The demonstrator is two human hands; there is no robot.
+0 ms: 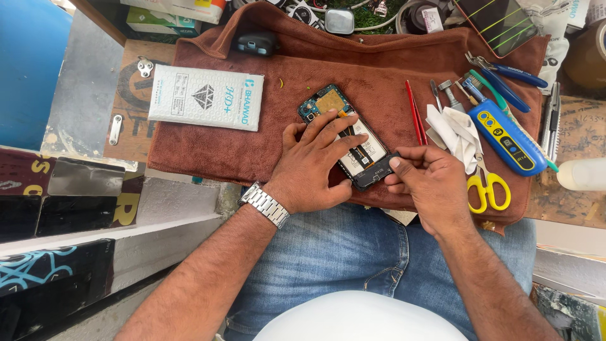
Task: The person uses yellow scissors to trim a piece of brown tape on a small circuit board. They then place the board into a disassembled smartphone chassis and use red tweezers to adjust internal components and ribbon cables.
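Lap: jeans [341, 252] under a brown towel [252, 145].
Left hand [310, 165]: fingers spread, pressing flat on the opened phone [353, 140].
Right hand [429, 180]: fingers pinching the phone's lower end.
Beside: yellow scissors [487, 189], blue tool [507, 139].

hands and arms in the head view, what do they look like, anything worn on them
Both arms are bare to past the elbow, with no sleeves in view. The left hand has a silver metal link watch on its wrist. The right hand wears nothing: no watch, glove or visible ring.
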